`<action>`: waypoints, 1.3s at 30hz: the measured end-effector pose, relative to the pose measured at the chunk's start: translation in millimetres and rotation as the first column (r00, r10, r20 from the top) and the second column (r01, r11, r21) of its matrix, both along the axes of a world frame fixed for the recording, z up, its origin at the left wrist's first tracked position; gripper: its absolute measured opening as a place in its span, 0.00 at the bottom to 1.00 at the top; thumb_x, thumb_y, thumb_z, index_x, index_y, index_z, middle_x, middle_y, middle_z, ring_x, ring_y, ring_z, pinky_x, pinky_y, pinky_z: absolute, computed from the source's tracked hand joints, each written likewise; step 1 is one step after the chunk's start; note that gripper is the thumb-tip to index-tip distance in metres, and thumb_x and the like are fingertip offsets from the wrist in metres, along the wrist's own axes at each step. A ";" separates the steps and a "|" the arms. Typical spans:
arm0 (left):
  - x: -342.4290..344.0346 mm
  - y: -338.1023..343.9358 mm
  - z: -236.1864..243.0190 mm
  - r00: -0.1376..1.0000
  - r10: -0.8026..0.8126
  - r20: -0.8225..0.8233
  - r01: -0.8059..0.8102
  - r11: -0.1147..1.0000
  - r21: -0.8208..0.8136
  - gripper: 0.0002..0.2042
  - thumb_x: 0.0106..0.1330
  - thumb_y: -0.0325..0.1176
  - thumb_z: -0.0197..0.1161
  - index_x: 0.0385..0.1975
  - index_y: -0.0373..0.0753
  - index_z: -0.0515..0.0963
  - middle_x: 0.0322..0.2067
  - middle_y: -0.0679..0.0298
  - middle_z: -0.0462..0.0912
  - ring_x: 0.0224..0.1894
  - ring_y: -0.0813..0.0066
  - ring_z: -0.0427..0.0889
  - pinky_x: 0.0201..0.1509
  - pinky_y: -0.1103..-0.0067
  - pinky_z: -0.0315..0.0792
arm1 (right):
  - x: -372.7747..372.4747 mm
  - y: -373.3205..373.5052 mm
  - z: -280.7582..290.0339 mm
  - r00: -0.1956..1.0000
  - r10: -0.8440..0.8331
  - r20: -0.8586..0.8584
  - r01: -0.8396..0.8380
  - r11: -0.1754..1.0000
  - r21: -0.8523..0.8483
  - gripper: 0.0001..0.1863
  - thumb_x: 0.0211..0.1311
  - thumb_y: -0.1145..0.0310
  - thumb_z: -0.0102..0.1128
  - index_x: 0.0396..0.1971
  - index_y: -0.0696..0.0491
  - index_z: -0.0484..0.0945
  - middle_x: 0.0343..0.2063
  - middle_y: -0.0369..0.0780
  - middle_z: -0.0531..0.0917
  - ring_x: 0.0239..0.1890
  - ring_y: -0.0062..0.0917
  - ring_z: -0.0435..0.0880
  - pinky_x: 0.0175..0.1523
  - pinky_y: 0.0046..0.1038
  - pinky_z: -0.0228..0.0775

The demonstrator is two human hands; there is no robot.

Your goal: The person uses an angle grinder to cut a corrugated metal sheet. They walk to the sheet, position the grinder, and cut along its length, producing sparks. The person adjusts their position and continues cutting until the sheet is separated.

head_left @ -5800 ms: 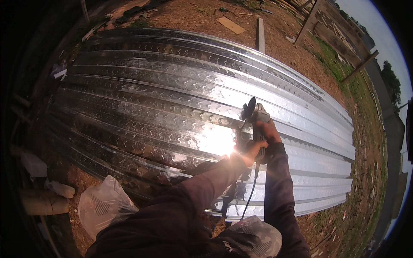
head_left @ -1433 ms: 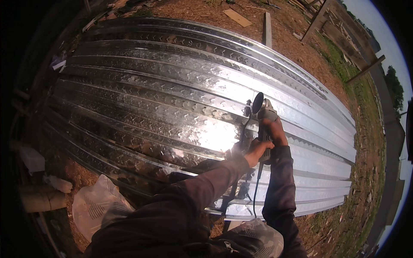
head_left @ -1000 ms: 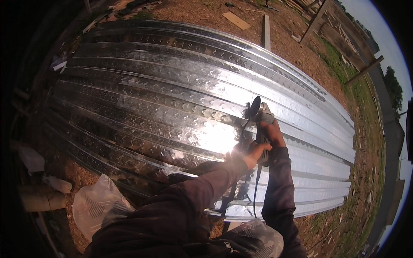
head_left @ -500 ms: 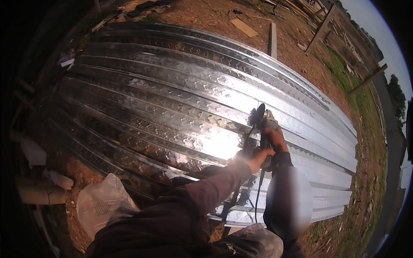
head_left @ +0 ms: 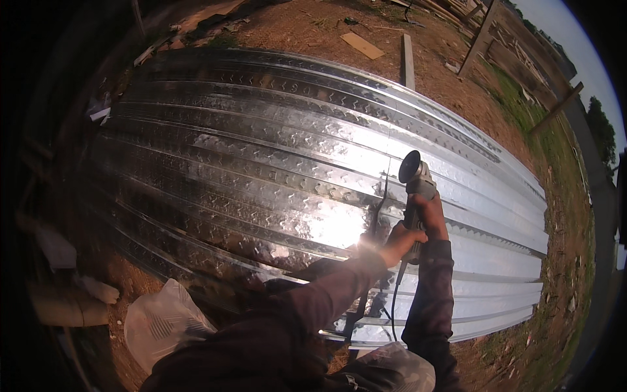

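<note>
Both my hands are closed on an angle grinder (head_left: 414,202), a grey-headed tool with a dark body and a black round disc (head_left: 410,166). My right hand (head_left: 431,214) wraps its body just behind the head. Farther back, near the cord end, my left hand (head_left: 400,244) grips the handle. Beneath lies a wide stack of shiny ribbed metal sheets (head_left: 274,166). A dark, uneven line (head_left: 381,208) crosses the ribs left of the grinder, with a thinner line continuing toward the far edge. Whether the disc touches metal, I cannot tell.
A black power cord (head_left: 394,304) hangs from the grinder toward my knees. Beyond the sheets are a wooden board (head_left: 362,46), a post lying on the soil (head_left: 407,62) and upright stakes (head_left: 480,40). Whitish plastic (head_left: 96,289) lies at the left. Bright glare (head_left: 339,228) covers part of the metal.
The grinder and both hands have shifted right, away from the dark line. Its disc has turned and shows more of its round face. The view has moved slightly.
</note>
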State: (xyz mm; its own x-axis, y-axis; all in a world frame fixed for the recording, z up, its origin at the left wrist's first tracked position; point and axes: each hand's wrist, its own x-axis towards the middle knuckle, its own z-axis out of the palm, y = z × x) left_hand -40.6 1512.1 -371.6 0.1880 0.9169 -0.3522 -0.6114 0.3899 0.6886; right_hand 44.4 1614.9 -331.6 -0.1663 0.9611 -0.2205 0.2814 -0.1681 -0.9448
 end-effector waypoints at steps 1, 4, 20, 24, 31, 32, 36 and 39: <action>-1.6 -0.3 7.6 1.000 -0.004 -0.002 0.004 1.000 0.015 0.15 0.52 0.31 0.68 0.40 0.37 0.78 0.32 0.65 0.82 0.33 0.76 0.82 0.37 0.76 0.76 | 0.5 -2.4 5.1 1.000 -0.023 -0.006 0.023 1.000 0.013 0.20 0.50 0.70 0.64 0.45 0.58 0.75 0.30 0.38 0.81 0.28 0.22 0.80 0.32 0.28 0.74; -5.0 -0.5 15.8 0.999 -0.023 -0.022 0.024 0.999 0.046 0.16 0.51 0.31 0.68 0.40 0.36 0.77 0.32 0.65 0.82 0.33 0.75 0.82 0.38 0.75 0.76 | -1.2 -10.8 20.4 0.998 -0.043 -0.048 0.042 0.999 -0.019 0.19 0.51 0.69 0.64 0.44 0.58 0.75 0.30 0.38 0.81 0.27 0.22 0.80 0.32 0.28 0.73; -7.7 -62.9 112.6 0.999 0.008 0.044 -0.005 0.997 -0.080 0.17 0.48 0.30 0.66 0.39 0.34 0.76 0.32 0.63 0.80 0.33 0.75 0.80 0.39 0.76 0.75 | -14.9 -73.8 108.7 0.994 -0.048 0.101 0.072 0.964 -0.254 0.19 0.52 0.64 0.64 0.42 0.59 0.74 0.25 0.39 0.79 0.22 0.25 0.81 0.27 0.29 0.73; 8.6 -117.5 172.7 0.994 -0.083 0.068 0.097 0.966 -0.239 0.15 0.50 0.30 0.65 0.38 0.33 0.76 0.33 0.61 0.80 0.33 0.75 0.79 0.38 0.75 0.74 | 11.4 -123.1 153.6 0.987 -0.055 0.153 0.119 0.887 -0.446 0.19 0.53 0.64 0.64 0.42 0.59 0.75 0.26 0.39 0.79 0.23 0.25 0.81 0.28 0.28 0.74; -9.4 -202.5 275.8 0.987 -0.159 -0.038 0.106 0.802 -0.588 0.17 0.49 0.34 0.66 0.37 0.31 0.78 0.30 0.61 0.80 0.34 0.73 0.78 0.37 0.75 0.71 | -1.5 -210.8 228.1 0.991 -0.130 0.040 0.126 0.760 -0.637 0.20 0.53 0.63 0.66 0.43 0.59 0.75 0.26 0.40 0.80 0.23 0.27 0.81 0.28 0.29 0.76; -12.7 -205.9 283.2 0.986 -0.166 -0.026 0.121 0.810 -0.574 0.17 0.48 0.34 0.66 0.37 0.31 0.78 0.30 0.61 0.80 0.34 0.73 0.78 0.37 0.75 0.71 | -10.3 -216.6 246.2 0.983 -0.179 0.039 0.160 0.735 -0.659 0.21 0.53 0.63 0.66 0.43 0.59 0.75 0.26 0.40 0.80 0.23 0.27 0.81 0.28 0.29 0.76; -46.2 -198.7 334.8 0.979 -0.199 0.036 0.182 0.793 -0.581 0.19 0.48 0.35 0.66 0.38 0.31 0.77 0.31 0.61 0.78 0.36 0.71 0.77 0.40 0.75 0.70 | -24.2 -217.5 281.9 0.967 -0.232 0.105 0.242 0.715 -0.656 0.21 0.52 0.62 0.66 0.43 0.59 0.74 0.27 0.40 0.79 0.24 0.29 0.82 0.29 0.29 0.76; -79.9 -176.2 368.5 0.962 -0.263 0.069 0.259 0.809 -0.527 0.22 0.47 0.35 0.67 0.41 0.30 0.74 0.34 0.60 0.77 0.39 0.70 0.76 0.43 0.74 0.70 | -47.5 -204.5 315.2 0.964 -0.258 0.060 0.236 0.735 -0.636 0.22 0.52 0.61 0.66 0.43 0.60 0.74 0.26 0.41 0.80 0.24 0.29 0.82 0.30 0.29 0.76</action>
